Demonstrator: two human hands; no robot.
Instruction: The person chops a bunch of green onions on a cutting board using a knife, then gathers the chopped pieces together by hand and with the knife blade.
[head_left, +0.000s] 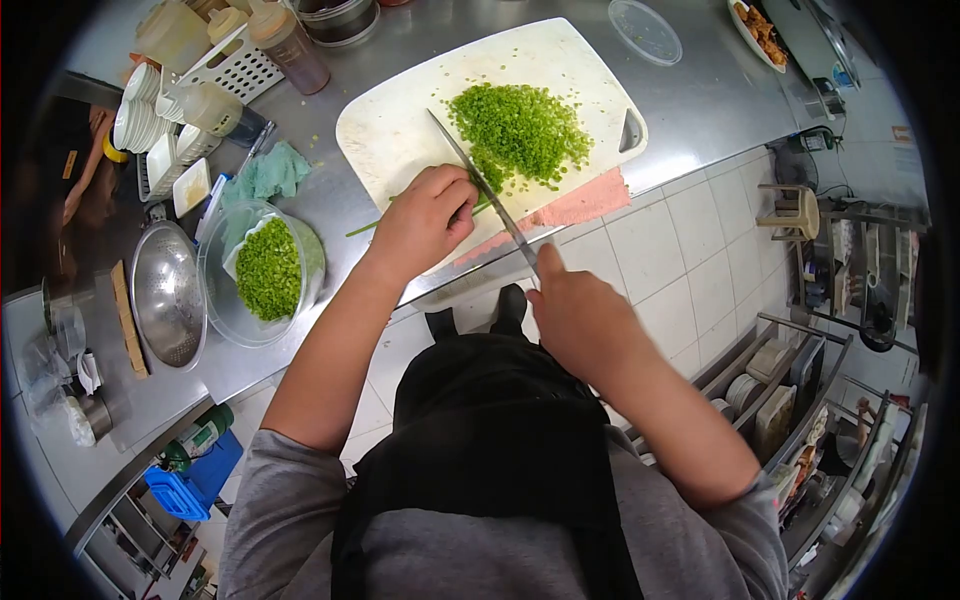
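My left hand presses down on a few green onion stalks at the near side of the white cutting board, its fingers curled. One thin stalk end sticks out to the left of it. My right hand grips the handle of a long kitchen knife, whose blade slants up and left across the board, right beside the left fingertips. Beyond the blade lies a heap of chopped green onion, with loose bits scattered around. A reddish cloth shows under the board's near edge.
Left of the board stands a clear round tub of chopped green onion, beside a steel colander and a green cloth. Sauce bottles stand at the back left. A clear lid lies behind the board. Shelves with dishes fill the right.
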